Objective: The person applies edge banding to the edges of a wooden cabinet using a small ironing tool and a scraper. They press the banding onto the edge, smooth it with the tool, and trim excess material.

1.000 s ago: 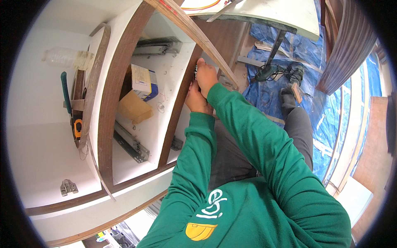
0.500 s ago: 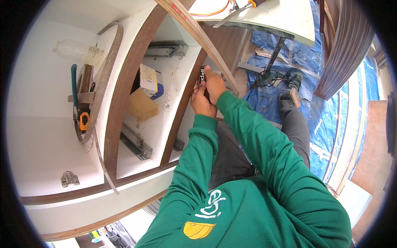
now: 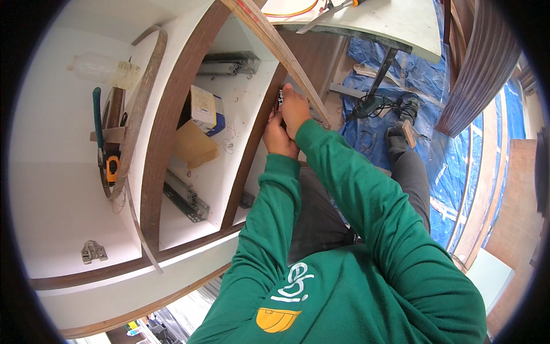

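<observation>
My right hand (image 3: 297, 110) and my left hand (image 3: 278, 139) are closed around a small black object (image 3: 281, 94) with white lettering, mostly hidden by my fingers. They hold it beside the brown front edge (image 3: 256, 137) of a white cabinet's compartment, just left of a long slanting wooden strip (image 3: 275, 53). That compartment holds metal drawer slides (image 3: 223, 66) and a cardboard box (image 3: 205, 109) with a brown flap. Whether the object touches the cabinet edge I cannot tell.
Left section: pliers (image 3: 97, 123), tape measure (image 3: 112, 169), plastic bottle (image 3: 100, 70), curved strip (image 3: 150, 69), hinge (image 3: 93, 252). Above right, a pale worktop (image 3: 389, 23) bears a chisel (image 3: 323, 17). Power tools with cords (image 3: 375, 106) lie on blue sheeting (image 3: 441, 183), near curved brown panels (image 3: 475, 74).
My view has shifted slightly. Both hands dipped half a second ago and are a little higher again, still closed on the black object, whose lettering is now partly covered.
</observation>
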Demonstrator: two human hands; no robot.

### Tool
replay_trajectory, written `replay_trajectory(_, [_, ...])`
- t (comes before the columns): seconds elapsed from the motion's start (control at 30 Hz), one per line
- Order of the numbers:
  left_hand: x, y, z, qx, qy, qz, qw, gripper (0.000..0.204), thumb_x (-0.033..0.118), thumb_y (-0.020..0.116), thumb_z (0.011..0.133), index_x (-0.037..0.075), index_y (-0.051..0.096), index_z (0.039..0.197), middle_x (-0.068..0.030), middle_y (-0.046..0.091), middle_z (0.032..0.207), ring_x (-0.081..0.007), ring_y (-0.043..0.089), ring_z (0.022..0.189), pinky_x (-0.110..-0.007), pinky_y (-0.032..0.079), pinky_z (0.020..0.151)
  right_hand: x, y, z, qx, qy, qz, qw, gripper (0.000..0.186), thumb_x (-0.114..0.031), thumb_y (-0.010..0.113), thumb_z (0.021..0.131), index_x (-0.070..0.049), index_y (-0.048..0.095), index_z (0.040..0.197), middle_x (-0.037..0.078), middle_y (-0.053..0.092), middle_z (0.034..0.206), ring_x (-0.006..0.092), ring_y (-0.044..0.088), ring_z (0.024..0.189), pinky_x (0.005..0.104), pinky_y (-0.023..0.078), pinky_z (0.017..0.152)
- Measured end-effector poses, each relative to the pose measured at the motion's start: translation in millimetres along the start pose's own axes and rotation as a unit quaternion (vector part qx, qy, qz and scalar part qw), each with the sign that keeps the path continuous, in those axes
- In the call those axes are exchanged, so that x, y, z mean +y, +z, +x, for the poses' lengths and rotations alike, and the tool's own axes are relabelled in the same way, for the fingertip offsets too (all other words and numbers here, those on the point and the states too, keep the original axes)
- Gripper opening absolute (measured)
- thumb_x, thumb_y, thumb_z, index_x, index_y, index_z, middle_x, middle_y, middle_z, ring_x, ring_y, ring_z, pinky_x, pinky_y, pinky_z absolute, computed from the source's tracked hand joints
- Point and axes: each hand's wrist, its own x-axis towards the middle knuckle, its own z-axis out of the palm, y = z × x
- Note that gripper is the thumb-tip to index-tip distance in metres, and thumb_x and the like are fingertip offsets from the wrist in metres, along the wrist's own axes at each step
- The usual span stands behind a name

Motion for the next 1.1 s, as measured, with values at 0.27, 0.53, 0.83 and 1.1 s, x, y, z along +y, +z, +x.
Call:
replay_trajectory(0.27, [-1,3,3,0.057,-0.003,0.018,0.998,0.030,0.015,0.052,0.099,0.000,0.059,0.124,-0.0105,0.065,0.118,-0.0211,0.065,0.106,-0.031,0.052,0.090,-3,0,5,0.002,-0.019,-0.069,0.997,0.045,-0.033,0.046,0.105,0.005,0.065,0.092,0.012,0.064,0.081,0.0245,0.059,0.072,0.0402,0.047,0.071])
replay_trajectory(0.53, [1,5,6,0.087,-0.024,0.030,0.995,0.030,0.018,0.054,0.099,-0.002,0.060,0.120,-0.0115,0.066,0.116,-0.0228,0.066,0.104,-0.032,0.054,0.086,1,5,16,0.033,0.001,-0.089,0.995,0.049,-0.036,0.045,0.104,0.007,0.065,0.092,0.019,0.066,0.084,0.0330,0.060,0.082,0.0446,0.045,0.079])
replay_trajectory(0.83, [-8,3,4,0.031,0.067,0.065,0.995,0.031,0.011,0.059,0.095,-0.002,0.058,0.123,-0.0124,0.064,0.119,-0.0233,0.065,0.107,-0.034,0.053,0.091,5,-8,11,-0.018,-0.072,-0.146,0.987,0.060,-0.046,0.037,0.106,0.007,0.061,0.092,0.018,0.062,0.079,0.0300,0.061,0.072,0.0428,0.049,0.071])
replay_trajectory(1.1, [-12,3,11,0.054,0.023,0.016,0.998,0.029,0.014,0.052,0.099,0.002,0.059,0.125,-0.0101,0.064,0.121,-0.0215,0.065,0.108,-0.034,0.053,0.091,-3,-7,9,0.008,-0.086,-0.168,0.982,0.058,-0.043,0.038,0.106,0.008,0.061,0.090,0.022,0.064,0.083,0.0333,0.061,0.076,0.0443,0.048,0.076])
